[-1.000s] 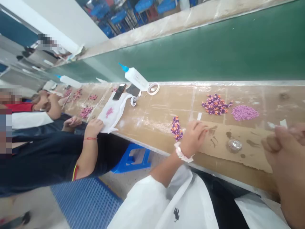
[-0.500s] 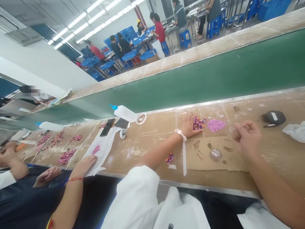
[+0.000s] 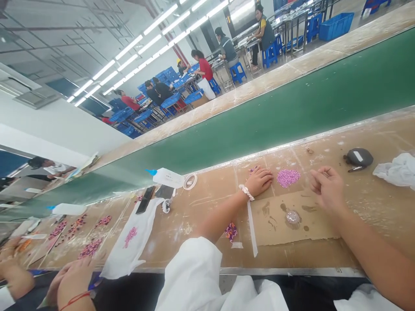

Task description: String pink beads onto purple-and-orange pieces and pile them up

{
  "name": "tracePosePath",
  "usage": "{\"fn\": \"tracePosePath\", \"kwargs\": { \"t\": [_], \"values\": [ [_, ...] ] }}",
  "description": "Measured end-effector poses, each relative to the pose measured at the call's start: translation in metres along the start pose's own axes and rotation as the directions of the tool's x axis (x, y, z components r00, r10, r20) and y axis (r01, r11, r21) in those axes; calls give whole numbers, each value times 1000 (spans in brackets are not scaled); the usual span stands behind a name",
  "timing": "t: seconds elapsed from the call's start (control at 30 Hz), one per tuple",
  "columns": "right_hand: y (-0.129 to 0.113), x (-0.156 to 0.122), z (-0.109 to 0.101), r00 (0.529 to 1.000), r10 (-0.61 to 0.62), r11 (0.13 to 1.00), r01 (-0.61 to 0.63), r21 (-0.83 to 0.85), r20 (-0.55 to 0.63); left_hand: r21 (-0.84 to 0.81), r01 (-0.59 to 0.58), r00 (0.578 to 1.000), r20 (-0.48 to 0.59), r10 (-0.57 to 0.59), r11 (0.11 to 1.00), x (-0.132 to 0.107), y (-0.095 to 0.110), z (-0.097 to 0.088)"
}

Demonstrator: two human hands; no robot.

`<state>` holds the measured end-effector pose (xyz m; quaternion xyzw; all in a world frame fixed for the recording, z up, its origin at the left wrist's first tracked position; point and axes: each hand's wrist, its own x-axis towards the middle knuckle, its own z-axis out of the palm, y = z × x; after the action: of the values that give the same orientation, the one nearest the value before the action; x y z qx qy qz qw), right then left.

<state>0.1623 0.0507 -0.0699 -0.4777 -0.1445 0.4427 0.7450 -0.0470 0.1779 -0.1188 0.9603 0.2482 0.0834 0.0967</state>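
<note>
My left hand [image 3: 259, 181] lies palm down on the brown bench, its fingers curled over a pile of purple-and-orange pieces that is almost wholly hidden beneath it. Just to its right sits a heap of small pink pieces [image 3: 288, 177]. My right hand [image 3: 327, 188] hovers over the bench right of that heap, fingers loosely curled, thumb and forefinger pinched; what they hold, if anything, is too small to see. A cardboard sheet [image 3: 320, 224] with a small clear dish [image 3: 292, 217] lies in front of both hands. A white strip [image 3: 252, 229] runs down from my left wrist.
A green conveyor belt [image 3: 292, 112] runs behind the bench. A glue bottle [image 3: 167, 177], tape roll [image 3: 189, 182] and phone [image 3: 145, 200] lie left. A dark pouch [image 3: 358, 157] and white bag [image 3: 395, 169] lie right. A neighbour's hand [image 3: 69, 280] rests by a white cloth [image 3: 129, 242].
The view has lifted from the bench edge toward the hall. My left hand reached forward from the near purple pieces to the far pile and closed over it. My right hand moved slightly left.
</note>
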Motion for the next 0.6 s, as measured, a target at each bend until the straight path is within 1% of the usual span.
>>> {"fn": "tracePosePath", "kwargs": {
  "t": [0.17,0.37,0.5,0.6],
  "values": [
    [3,0,0,999,44,999,-44,19,7,18,31,999,-32,-31,999,-10,-3,-1],
    [4,1,0,998,60,998,-59,27,-7,20,21,1000,-14,-21,1000,-8,-6,-1],
    [3,1,-1,998,69,997,-69,24,-7,31,88,996,-11,-88,996,-14,-15,-8],
    [3,-1,0,996,87,996,-87,24,4,46,182,983,-17,-181,982,-25,-19,-14]
  ]
}}
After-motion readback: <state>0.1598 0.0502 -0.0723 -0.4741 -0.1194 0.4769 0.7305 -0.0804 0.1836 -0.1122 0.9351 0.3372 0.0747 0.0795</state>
